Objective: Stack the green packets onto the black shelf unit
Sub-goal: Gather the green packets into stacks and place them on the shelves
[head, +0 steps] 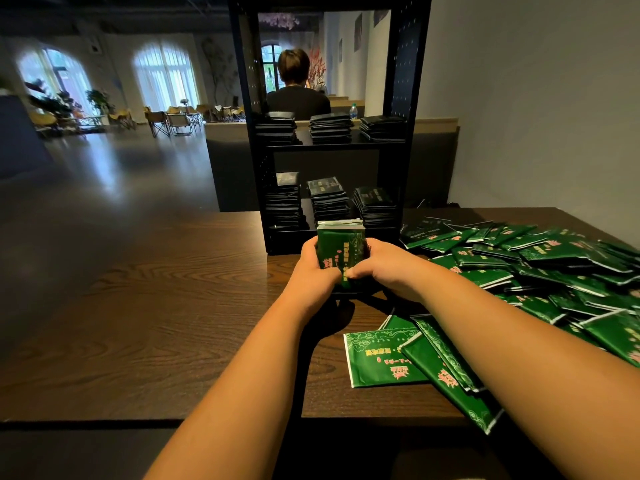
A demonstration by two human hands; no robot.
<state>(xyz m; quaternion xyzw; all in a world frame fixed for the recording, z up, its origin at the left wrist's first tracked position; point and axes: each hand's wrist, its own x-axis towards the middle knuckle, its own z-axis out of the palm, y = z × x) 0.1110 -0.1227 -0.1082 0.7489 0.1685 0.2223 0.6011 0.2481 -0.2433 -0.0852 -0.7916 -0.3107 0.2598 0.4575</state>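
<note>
Table (173, 306), hands (313, 271) gripping green packets (341, 245)

Dim interior lit chiefly by daylight from the arched windows (163, 76) at far left, which are overexposed and throw a pale sheen across the floor (114, 181); the shelf unit (408, 81) is backlit, so the stacks (329, 128) on it read almost black. A soft shadow lies on the table (156, 306) beneath the bundle of packets (341, 251), and wide-angle distortion bows straight lines and smears detail toward the left edge, while the centre is sharp.
</note>
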